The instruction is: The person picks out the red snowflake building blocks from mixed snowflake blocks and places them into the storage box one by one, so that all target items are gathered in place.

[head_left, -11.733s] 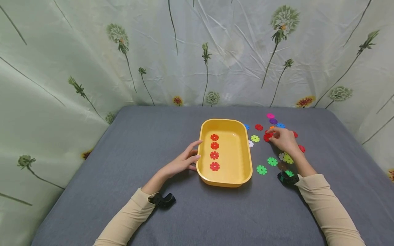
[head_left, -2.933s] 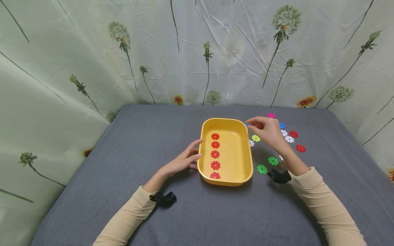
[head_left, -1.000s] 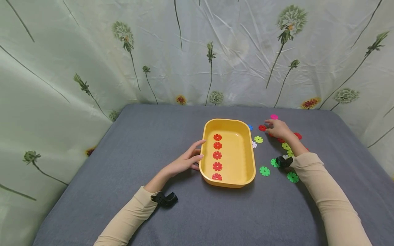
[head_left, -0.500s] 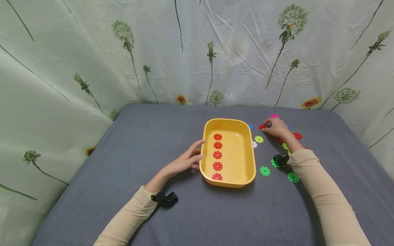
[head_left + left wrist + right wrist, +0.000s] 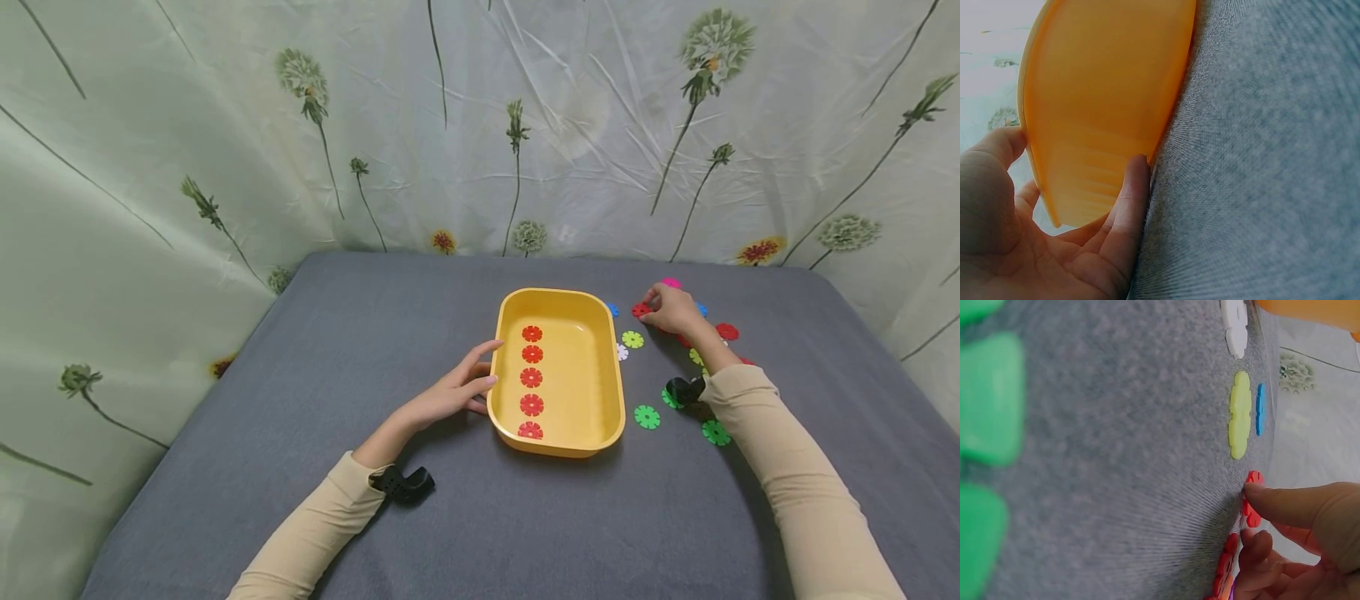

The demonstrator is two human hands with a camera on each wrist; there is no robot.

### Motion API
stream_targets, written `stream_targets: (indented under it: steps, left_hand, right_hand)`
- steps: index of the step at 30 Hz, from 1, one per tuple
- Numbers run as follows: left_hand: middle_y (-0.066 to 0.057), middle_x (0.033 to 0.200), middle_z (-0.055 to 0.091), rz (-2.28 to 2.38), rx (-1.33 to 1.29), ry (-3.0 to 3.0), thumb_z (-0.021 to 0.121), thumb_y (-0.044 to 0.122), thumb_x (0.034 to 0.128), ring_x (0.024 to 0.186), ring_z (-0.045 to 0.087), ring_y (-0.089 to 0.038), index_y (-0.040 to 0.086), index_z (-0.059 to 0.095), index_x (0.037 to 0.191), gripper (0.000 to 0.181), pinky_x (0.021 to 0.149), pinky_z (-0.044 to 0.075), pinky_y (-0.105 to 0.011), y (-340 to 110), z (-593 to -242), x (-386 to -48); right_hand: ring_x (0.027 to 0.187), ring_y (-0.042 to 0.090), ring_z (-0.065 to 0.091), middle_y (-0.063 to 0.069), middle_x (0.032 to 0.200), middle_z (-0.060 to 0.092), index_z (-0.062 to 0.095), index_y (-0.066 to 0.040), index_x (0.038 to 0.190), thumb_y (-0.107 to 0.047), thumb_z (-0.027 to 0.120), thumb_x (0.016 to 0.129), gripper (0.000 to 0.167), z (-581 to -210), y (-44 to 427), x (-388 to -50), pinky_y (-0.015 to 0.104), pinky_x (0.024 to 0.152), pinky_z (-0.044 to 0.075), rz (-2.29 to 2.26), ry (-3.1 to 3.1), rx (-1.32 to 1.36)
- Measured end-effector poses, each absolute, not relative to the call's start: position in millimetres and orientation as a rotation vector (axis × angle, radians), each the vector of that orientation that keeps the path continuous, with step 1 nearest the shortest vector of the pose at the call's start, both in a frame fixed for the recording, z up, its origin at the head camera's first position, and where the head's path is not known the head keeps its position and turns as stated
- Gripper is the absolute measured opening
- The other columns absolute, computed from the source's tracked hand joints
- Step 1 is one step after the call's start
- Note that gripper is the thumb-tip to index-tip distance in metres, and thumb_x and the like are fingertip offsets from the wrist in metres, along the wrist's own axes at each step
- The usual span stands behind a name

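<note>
A yellow plastic tub [image 5: 558, 450] stands on the table, with several red snowflake discs [image 5: 532, 377] lying in a column along its left side. My left hand [image 5: 442, 398] rests its fingertips on the tub's left rim and outer wall; the left wrist view shows a long straight finger [image 5: 1130, 212] along the wall. To the right of the tub, my right hand [image 5: 675, 312] pinches a red snowflake disc [image 5: 641, 310] at table level. In the right wrist view the thumb lies on that disc [image 5: 1252, 517]; the fingertip behind it is hidden.
Around my right hand lie loose discs: lime [image 5: 632, 339], white [image 5: 622, 352], blue [image 5: 613, 310], pink [image 5: 671, 283], green [image 5: 647, 417] and red [image 5: 726, 332]. My right forearm covers some. A patterned curtain [image 5: 450, 125] hangs behind the grey table [image 5: 337, 333].
Since the oldest frame, one more red disc has come to lie at the near end of the tub's column. My right hand closed onto another red disc within the last second. The left hand stays put.
</note>
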State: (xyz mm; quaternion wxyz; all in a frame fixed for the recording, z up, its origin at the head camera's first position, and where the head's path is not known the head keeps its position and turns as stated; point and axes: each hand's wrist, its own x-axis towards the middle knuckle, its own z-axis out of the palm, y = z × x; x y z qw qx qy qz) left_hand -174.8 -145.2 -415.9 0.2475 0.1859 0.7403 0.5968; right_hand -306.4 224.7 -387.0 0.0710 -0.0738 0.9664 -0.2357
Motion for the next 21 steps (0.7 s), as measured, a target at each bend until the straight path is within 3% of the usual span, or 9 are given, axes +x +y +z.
stream_targets:
  steps: [7, 15, 21]
  left_hand:
    - [-0.02, 0.147, 0.031, 1.623, 0.515, 2.02, 0.045, 0.03, 0.0992, 0.124, 0.049, -0.034, 0.036, 0.013, 0.147, 0.057, 0.089, 0.055, -0.04, -145.1, -416.4, -175.4]
    - [-0.02, 0.148, 0.03, 1.621, 0.51, 2.021, 0.045, 0.03, 0.0992, 0.125, 0.048, -0.035, 0.037, 0.014, 0.147, 0.057, 0.089, 0.055, -0.04, -145.5, -416.4, -174.7]
    - [-0.02, 0.147, 0.03, 1.625, 0.512, 2.018, 0.045, 0.029, 0.0993, 0.125, 0.049, -0.035, 0.037, 0.014, 0.147, 0.057, 0.089, 0.055, -0.04, -145.3, -415.9, -175.0]
  right_hand:
    - [0.079, 0.029, 0.05, 0.023, 0.093, 0.057, 0.05, 0.003, 0.107, -0.011, 0.065, 0.084, 0.032, -387.4, 224.3, -303.7, 0.024, 0.058, 0.039, -0.753, 2.947, -0.218]
    - [0.065, 0.018, 0.053, 0.02, 0.085, 0.062, 0.057, 0.003, 0.108, -0.01, 0.068, 0.082, 0.031, -390.1, 225.7, -302.1, 0.022, 0.054, 0.041, -0.88, 2.978, -0.222]
    - [0.065, 0.018, 0.052, 0.022, 0.088, 0.061, 0.06, 0.002, 0.111, -0.01, 0.065, 0.084, 0.03, -390.6, 225.5, -301.8, 0.022, 0.054, 0.041, -0.902, 2.989, -0.231]
